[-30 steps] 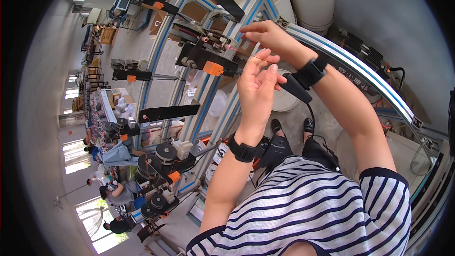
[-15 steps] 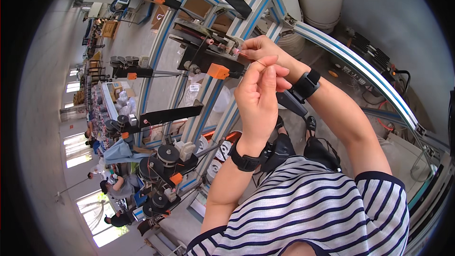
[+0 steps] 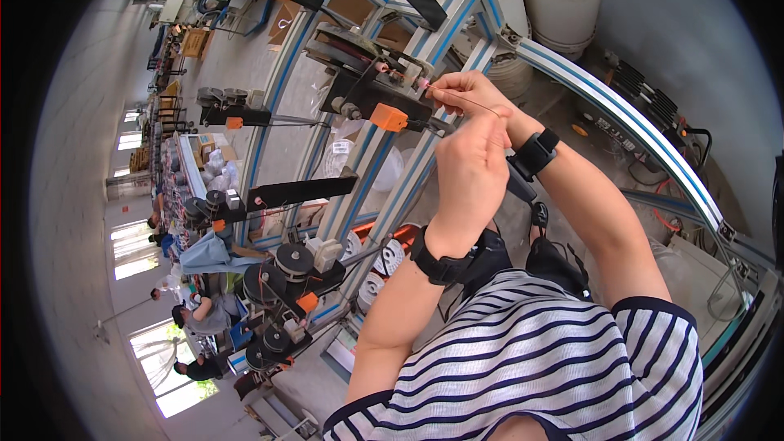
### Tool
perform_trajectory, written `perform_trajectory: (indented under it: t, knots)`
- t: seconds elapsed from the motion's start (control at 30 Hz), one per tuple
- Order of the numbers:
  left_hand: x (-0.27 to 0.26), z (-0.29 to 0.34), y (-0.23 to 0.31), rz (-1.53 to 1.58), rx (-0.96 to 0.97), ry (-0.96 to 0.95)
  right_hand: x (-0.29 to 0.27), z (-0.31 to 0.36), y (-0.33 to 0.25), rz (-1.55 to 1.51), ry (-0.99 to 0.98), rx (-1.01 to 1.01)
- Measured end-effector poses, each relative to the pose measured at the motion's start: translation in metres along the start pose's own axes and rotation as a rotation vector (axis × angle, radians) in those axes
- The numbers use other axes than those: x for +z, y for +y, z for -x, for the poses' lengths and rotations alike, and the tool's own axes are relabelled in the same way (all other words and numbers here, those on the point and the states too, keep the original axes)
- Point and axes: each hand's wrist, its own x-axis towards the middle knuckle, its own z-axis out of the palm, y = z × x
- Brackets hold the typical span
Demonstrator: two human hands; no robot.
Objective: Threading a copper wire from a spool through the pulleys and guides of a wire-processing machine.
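The right hand [image 3: 475,93] pinches a thin copper-coloured wire [image 3: 474,100] beside the pink guide eyelet [image 3: 422,83] at the black bracket's [image 3: 359,96] right end, while the left hand's [image 3: 474,167] bunched, blurred fingers hold it farther out, apparently to keep slack under control.

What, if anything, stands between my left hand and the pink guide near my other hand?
Your right hand does: it sits right beside the pink guide, and a thin copper-coloured strand runs past it to your left hand. Nothing else visible stands between; whether the right hand touches the guide is hard to tell.
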Motion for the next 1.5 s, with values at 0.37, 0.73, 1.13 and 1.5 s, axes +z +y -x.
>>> perform_trajectory:
  t: [0.37,0.73,1.13,1.5]
  knots:
    - [0.011,0.025,-0.03,-0.32,0.19,-0.166,0.002,0.004,-0.033,0.142,-0.037,-0.086]
    - [0.016,0.056,-0.036,-0.178,0.177,-0.053,-0.007,0.019,-0.062,0.27,-0.005,-0.134]
    - [0.008,0.047,-0.042,-0.254,0.142,-0.058,0.01,0.019,-0.076,1.109,0.034,-0.708]
    - [0.003,0.048,-0.045,-0.264,0.135,-0.057,0.017,0.027,-0.066,1.159,0.178,-0.807]
